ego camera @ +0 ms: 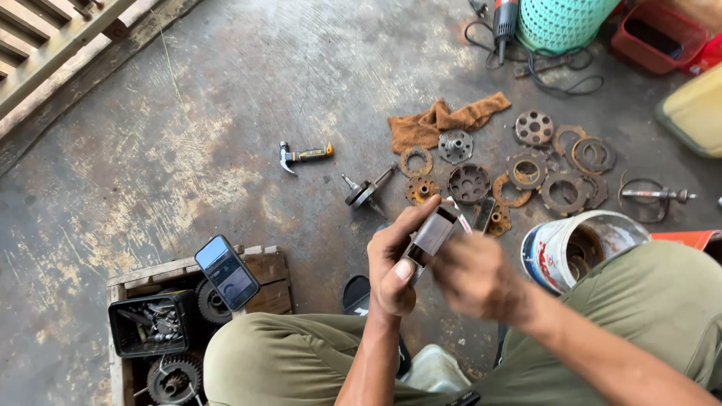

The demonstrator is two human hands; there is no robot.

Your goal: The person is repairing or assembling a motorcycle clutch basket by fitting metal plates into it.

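My left hand [396,263] grips a small grey metal block [433,233] between thumb and fingers, held above my knees. My right hand [475,277] is blurred with motion and sits right beside the block, touching or nearly touching its lower right side; I cannot tell whether it holds anything. On the stained concrete floor just beyond the hands lie several rusty discs and rings [526,169], a toothed hub [468,183] and a short shaft piece [365,189].
A small hammer [304,156] lies to the left of the parts, a brown rag [444,120] behind them. A white bucket [580,244] stands by my right knee. A wooden crate [265,265] with gears and a phone [227,272] sits at lower left. A power tool [505,19] and green basket [560,22] stand far back.
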